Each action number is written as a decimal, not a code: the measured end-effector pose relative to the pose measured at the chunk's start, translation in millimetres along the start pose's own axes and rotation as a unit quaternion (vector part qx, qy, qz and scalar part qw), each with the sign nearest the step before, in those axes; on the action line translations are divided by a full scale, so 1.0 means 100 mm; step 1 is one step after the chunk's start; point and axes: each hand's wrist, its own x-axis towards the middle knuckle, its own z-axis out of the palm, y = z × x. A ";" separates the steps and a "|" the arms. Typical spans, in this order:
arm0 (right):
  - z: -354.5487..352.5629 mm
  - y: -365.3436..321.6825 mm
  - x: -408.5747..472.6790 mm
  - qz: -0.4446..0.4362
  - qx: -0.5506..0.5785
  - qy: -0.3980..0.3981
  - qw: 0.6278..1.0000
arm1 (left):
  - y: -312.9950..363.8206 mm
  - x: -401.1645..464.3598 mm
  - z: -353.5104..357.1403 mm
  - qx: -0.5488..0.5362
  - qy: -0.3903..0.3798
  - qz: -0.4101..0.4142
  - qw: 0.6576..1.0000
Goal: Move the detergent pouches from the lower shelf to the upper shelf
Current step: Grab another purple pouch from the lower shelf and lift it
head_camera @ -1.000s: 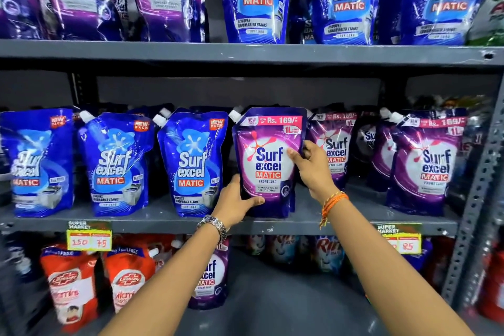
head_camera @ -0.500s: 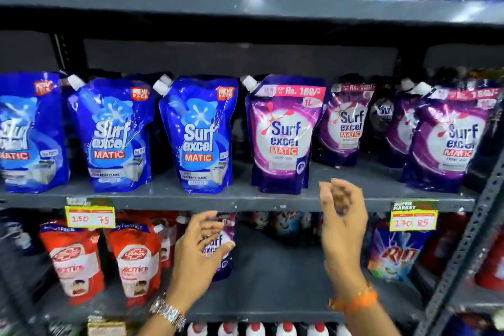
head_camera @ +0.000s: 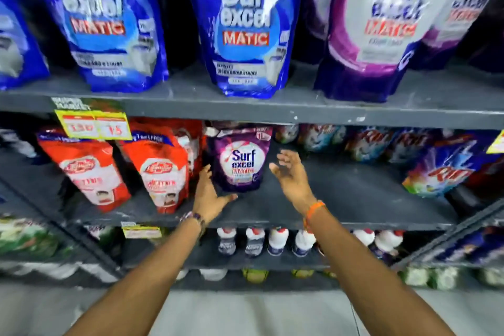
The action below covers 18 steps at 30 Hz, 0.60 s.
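A purple Surf Excel pouch (head_camera: 241,161) stands upright on the lower shelf (head_camera: 341,199), just right of the red pouches. My left hand (head_camera: 208,195) is open at its lower left corner, close to it or just touching. My right hand (head_camera: 290,173) is open a little to the pouch's right, apart from it. On the upper shelf (head_camera: 272,110) stand blue Surf Excel pouches (head_camera: 244,24) and purple Surf Excel pouches (head_camera: 381,22), the nearest purple one at the front edge.
Red pouches (head_camera: 161,169) crowd the lower shelf's left part. Rin pouches (head_camera: 441,172) fill its right and back. A yellow price tag (head_camera: 94,125) hangs from the upper shelf's edge. White-capped bottles (head_camera: 278,241) line the shelf below. A slanted shelf frame (head_camera: 450,229) is at right.
The view has dropped a shelf. Both hands left the purple pouch set on the upper shelf, came down and reached in on either side of the purple pouch on the lower shelf.
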 end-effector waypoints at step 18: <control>0.30 0.36 0.22 -0.039 -0.004 -0.041 0.998 | -0.41 0.08 0.22 0.053 0.012 -0.018 0.998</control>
